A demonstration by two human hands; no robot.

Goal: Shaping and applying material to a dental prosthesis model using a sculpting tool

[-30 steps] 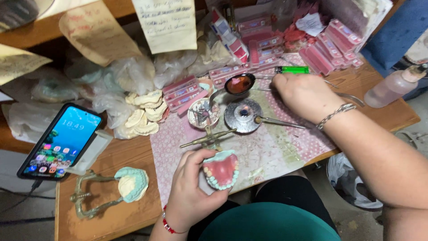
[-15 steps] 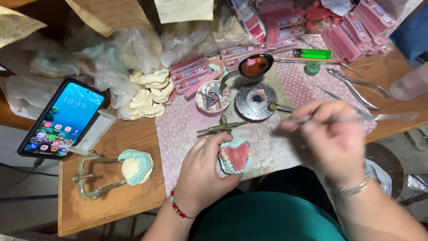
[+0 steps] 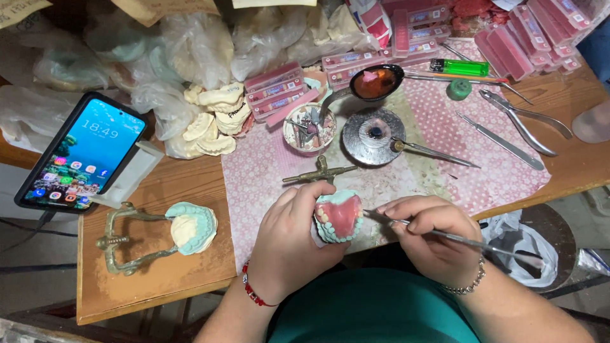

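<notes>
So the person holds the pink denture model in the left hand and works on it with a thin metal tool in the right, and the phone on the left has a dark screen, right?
Not quite: the phone has its screen lit, showing a clock and app icons, as the head view shows. The rest holds: the left hand holds the pink denture model, and the right hand works on it with a thin metal tool.

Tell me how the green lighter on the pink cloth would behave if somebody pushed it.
The green lighter lies flat on its long side on the pink cloth, so it would probably slide, not roll. It looks small and plastic, likely light. The cloth may drag or wrinkle under it.
</notes>
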